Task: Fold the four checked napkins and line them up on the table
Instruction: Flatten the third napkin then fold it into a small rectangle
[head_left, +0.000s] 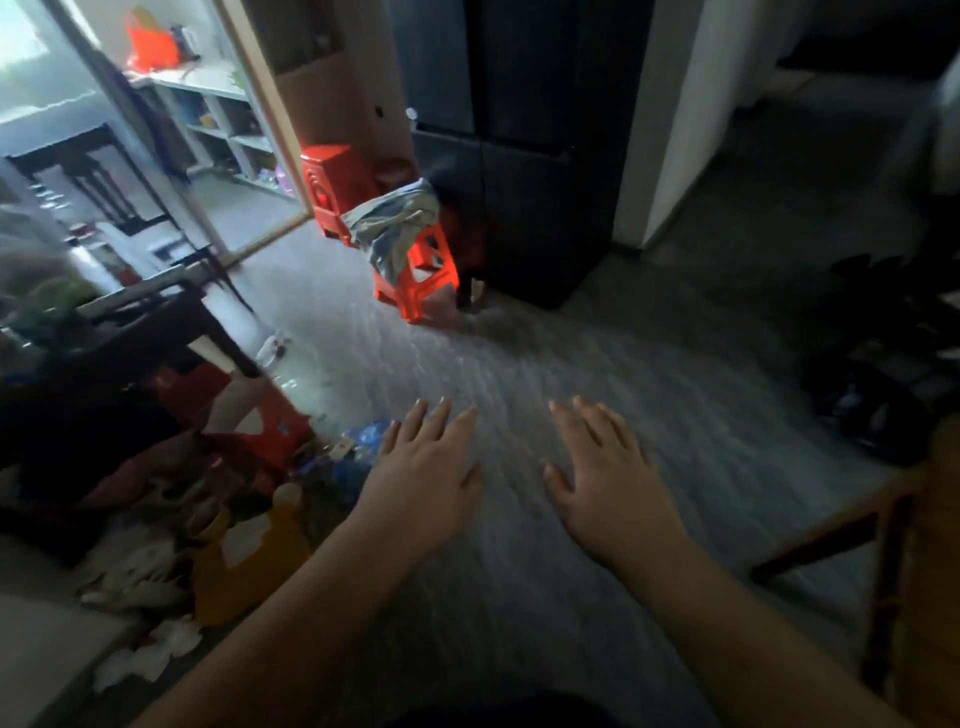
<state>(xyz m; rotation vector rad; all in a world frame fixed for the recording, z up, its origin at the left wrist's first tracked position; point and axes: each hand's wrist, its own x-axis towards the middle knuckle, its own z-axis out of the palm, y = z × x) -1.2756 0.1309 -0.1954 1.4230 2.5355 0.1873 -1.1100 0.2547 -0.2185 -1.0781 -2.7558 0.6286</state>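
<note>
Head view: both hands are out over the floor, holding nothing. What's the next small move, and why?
Probably turn the head left toward the dark table. The left hand and right hand are open and empty over the floor, and no checked napkin shows; the only cloth in view, greyish, drapes the orange stool, its pattern too blurred to tell.

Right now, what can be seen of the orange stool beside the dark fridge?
The orange stool looks like moulded plastic, with splayed legs joined by rails and cut-out side panels. It stands upright on the grey floor, close to the dark fridge. A crumpled grey-blue cloth is draped over its seat and hangs down one side, hiding the top. A second red-orange stool stands just behind it; the blur hides whether they touch.
</note>
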